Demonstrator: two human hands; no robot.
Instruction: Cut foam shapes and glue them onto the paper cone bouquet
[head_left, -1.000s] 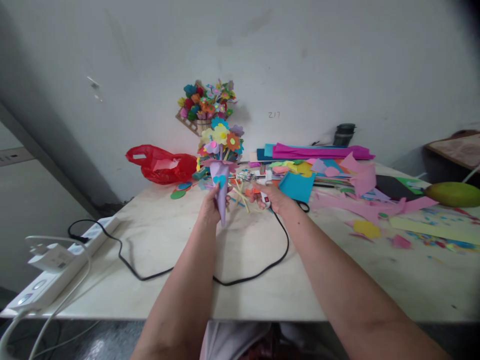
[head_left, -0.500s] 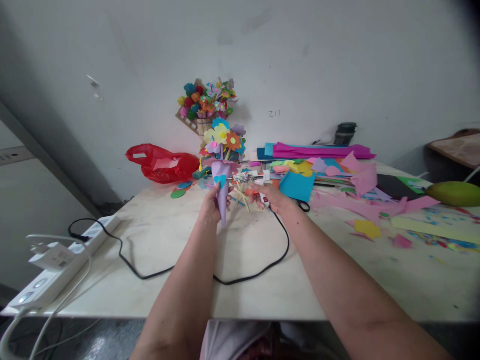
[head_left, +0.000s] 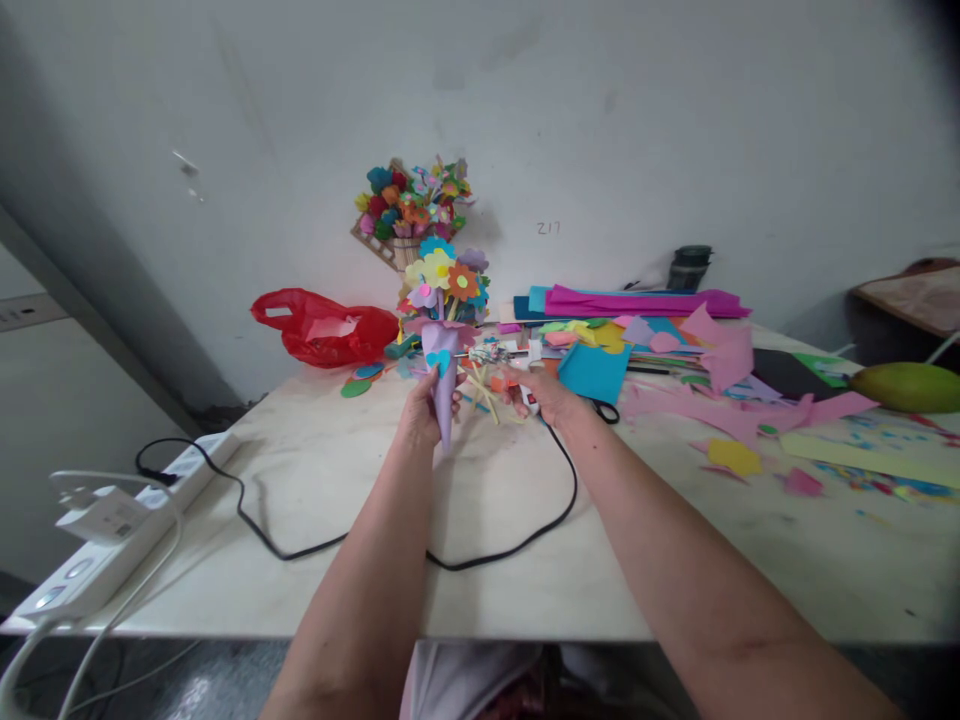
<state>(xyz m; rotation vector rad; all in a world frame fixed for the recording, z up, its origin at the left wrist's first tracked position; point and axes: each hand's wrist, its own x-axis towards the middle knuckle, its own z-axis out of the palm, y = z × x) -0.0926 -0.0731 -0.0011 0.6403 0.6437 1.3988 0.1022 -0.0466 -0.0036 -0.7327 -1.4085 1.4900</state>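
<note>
My left hand (head_left: pixel 422 408) is closed round a purple paper cone (head_left: pixel 444 395) with a blue heart on its front. Paper flowers (head_left: pixel 442 275) in yellow, orange, blue and purple rise from the top of the cone. In my right hand (head_left: pixel 544 390) is a hot glue gun (head_left: pixel 529 396), white with an orange trigger, its nozzle pointing left and close to the cone near the heart. Whether the tip touches the paper I cannot tell. Below the nozzle, thin pale sticks (head_left: pixel 484 392) lie crossed on the table.
The gun's black cord (head_left: pixel 517 555) loops across the table to a white power strip (head_left: pixel 161 495) at left. A red plastic bag (head_left: pixel 322 330) and a vase of paper flowers (head_left: pixel 409 250) stand behind. Coloured paper scraps (head_left: pixel 720 400), scissors (head_left: pixel 606 411) and a green-yellow fruit (head_left: pixel 907 387) lie at right.
The flowers and the top of the cone have shifted slightly to the left. Both hands keep their hold, and the glue gun stays in nearly the same place.
</note>
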